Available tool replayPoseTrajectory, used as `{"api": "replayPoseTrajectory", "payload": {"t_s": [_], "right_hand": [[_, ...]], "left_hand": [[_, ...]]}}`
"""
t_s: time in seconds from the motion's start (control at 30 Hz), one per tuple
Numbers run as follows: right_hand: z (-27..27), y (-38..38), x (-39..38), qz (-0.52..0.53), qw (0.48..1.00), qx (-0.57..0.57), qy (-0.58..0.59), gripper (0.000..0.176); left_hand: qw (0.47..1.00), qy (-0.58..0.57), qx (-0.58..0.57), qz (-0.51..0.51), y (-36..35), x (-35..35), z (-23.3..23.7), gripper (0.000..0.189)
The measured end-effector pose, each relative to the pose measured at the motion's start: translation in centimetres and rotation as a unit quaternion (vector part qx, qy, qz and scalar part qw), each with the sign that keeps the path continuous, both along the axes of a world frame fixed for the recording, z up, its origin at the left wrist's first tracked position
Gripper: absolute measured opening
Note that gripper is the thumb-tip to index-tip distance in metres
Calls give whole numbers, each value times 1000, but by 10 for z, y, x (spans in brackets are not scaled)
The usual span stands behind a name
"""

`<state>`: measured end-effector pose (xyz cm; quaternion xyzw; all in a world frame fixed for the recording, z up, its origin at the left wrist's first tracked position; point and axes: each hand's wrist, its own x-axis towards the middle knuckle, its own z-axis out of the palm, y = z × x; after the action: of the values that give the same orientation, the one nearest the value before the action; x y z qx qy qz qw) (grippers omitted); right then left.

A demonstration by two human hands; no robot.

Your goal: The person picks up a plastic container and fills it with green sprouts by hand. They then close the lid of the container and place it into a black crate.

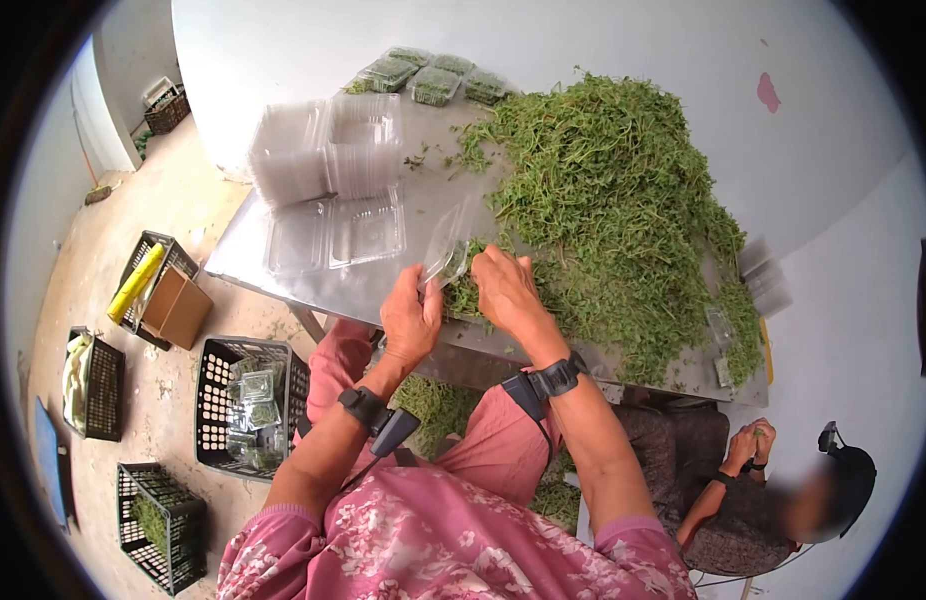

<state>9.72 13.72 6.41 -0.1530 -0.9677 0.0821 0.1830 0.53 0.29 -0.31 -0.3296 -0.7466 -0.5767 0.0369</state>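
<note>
The left hand (413,312) pinches the near end of a clear plastic box (449,243) between thumb and fingers, just above the near edge of the metal desk (438,130). The box is open and tilted, with some greens showing at its lower part. The right hand (507,288) is just beside it, over the edge of the loose greens, with its fingers curled inward; whether they pinch anything cannot be told, as the back of the hand hides the tips.

A big heap of greens (608,180) covers the middle and right of the desk, spreading to the near edge. Stacks of empty boxes (328,150) stand on the left part, blurred at their sides, with open boxes (338,232) nearer the left hand. Closed boxes filled with greens (435,84) sit together by the far edge. Near the right end of the near edge lies another clear box (720,328), and more clear plastic (765,278) is beside the right edge.

On the floor (161,400) to the left, a black crate (215,405) holds filled boxes; another crate (161,528) has greens in it. Further off, a crate (148,250) carries a yellow roll (137,283) and cardboard (178,307). A co-worker (743,520) sits at the right, hands together.
</note>
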Motion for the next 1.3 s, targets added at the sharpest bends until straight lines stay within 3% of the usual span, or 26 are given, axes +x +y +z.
{"api": "replayPoseTrajectory", "payload": {"t_s": [0.17,0.27,0.5,0.6,0.7,0.9,1.13,1.3], "right_hand": [[11,-1,10,21,985,-50,163,7],[12,2,21,-66,961,-114,243,13],[-24,16,38,-147,947,-240,154,28],[-26,15,41,-151,932,-303,128,22],[-19,13,40,-137,929,-305,156,15],[15,-4,36,-58,983,-103,142,11],[18,-20,16,45,986,-157,39,14],[13,-21,11,55,979,-179,85,16]], "left_hand": [[1000,17,16,10,1,-2,-2,27],[1000,14,12,3,0,-1,1,27],[999,28,20,10,0,-1,-1,26],[999,25,22,9,1,-1,-1,26],[1000,18,17,6,0,-1,1,26],[999,23,31,16,2,0,-3,23],[999,29,31,15,2,-1,-2,24],[999,15,30,9,0,0,1,24]]}}
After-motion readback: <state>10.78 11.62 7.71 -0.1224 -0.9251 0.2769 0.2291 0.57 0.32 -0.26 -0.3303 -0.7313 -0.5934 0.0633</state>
